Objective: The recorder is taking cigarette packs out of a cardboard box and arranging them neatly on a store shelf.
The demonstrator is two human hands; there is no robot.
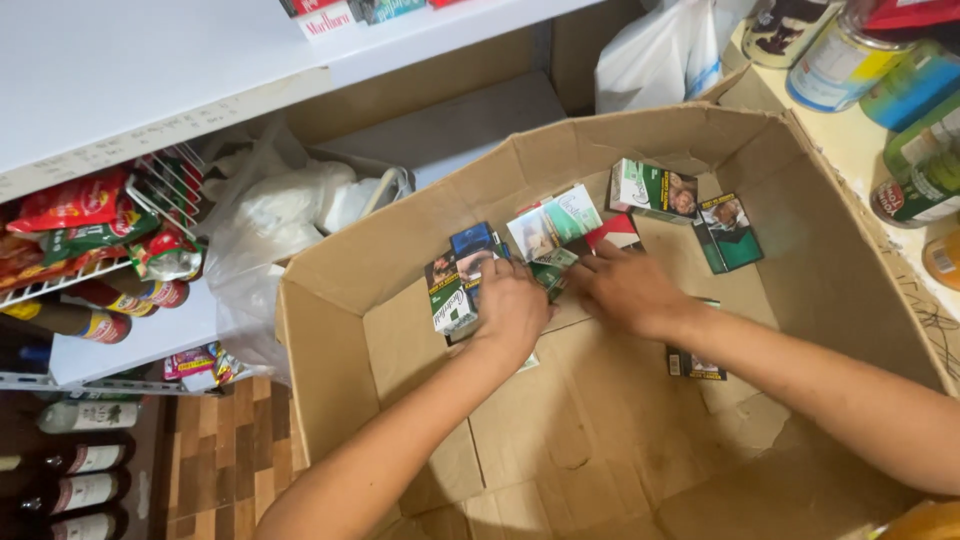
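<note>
- Head view: left hand [510,305] clamps an upright row of small green, blue and white cardboard packs [455,290] at the large brown cardboard box's [330,340] far floor.
- Right hand [625,288] lies just right, fingers spread over a green-and-red pack cluster [560,235]; whether it holds one, I cannot tell.
- Loose green packs [728,232] lie farther right.
- White plastic bags [275,215] sit left of the box.

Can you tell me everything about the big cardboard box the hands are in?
The cardboard box is large, brown and open at the top, with creased, worn walls and overlapping bottom flaps. Small cigarette packs, mostly green, blue and red, lie scattered on its floor. The left hand and right hand reach inside onto the packs. It sits beside a white shelf and a plastic bag.
</note>
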